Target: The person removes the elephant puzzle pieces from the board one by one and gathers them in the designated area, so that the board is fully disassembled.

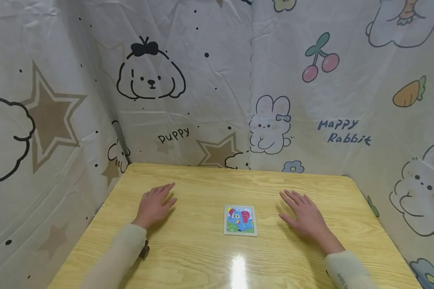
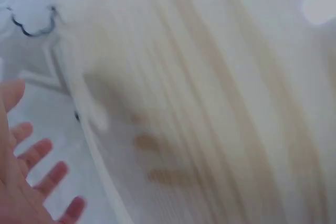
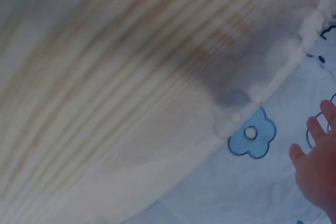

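Observation:
A small square picture puzzle with a blue elephant and a pale frame lies flat near the middle of the wooden table. To its left, my left hand hovers over the tabletop with fingers extended and holds nothing; in the left wrist view the same hand shows spread fingers. On the puzzle's other side is my right hand, fingers spread and pointing away from me, also holding nothing. The right wrist view catches part of that hand at its right edge. Neither hand touches the puzzle.
The yellow wood-grain table reaches back to a pale curtain printed with cartoon puppies, rabbits, stars and fruit. Curtain cloth also hangs along the left and right sides. A bright light reflection lies on the table's near part.

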Demonstrator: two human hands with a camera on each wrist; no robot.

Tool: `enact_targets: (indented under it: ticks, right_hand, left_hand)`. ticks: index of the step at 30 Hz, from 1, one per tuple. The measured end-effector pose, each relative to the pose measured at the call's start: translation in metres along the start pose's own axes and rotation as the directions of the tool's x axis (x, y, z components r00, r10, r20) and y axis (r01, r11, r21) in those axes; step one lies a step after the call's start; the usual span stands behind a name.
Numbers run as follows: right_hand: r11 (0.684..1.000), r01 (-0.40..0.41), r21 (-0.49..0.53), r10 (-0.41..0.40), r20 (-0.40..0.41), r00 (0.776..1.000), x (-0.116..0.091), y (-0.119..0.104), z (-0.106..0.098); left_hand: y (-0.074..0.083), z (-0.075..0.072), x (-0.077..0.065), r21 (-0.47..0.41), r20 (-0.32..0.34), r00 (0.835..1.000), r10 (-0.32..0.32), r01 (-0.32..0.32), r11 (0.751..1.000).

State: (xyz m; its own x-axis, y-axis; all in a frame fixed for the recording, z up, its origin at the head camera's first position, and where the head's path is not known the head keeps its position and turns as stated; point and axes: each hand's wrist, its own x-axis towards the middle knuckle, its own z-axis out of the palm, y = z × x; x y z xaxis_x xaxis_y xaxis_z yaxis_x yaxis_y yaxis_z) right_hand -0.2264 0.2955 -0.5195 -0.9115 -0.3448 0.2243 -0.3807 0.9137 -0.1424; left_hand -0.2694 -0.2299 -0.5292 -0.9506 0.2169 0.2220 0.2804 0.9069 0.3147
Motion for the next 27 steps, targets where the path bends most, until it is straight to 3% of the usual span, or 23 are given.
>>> enact_targets:
  ticks: [7, 14, 27]
  right_hand:
    - [0.986, -0.017, 0.167, 0.008, 0.058, 0.998, 0.007, -0.027, 0.007]
    - [0.953, -0.037, 0.301, -0.009, 0.149, 0.989, 0.014, -0.048, 0.013]
    - [0.921, -0.081, 0.381, -0.032, 0.281, 0.959, 0.03, -0.071, 0.026]
  left_hand:
    - [0.043, 0.012, 0.006, -0.267, 0.089, 0.996, -0.014, 0.038, 0.963]
    - [0.08, 0.03, 0.011, -0.457, 0.168, 0.986, 0.008, 0.07, 0.887]
    - [0.127, 0.063, 0.023, -0.601, 0.244, 0.968, 0.063, 0.1, 0.793]
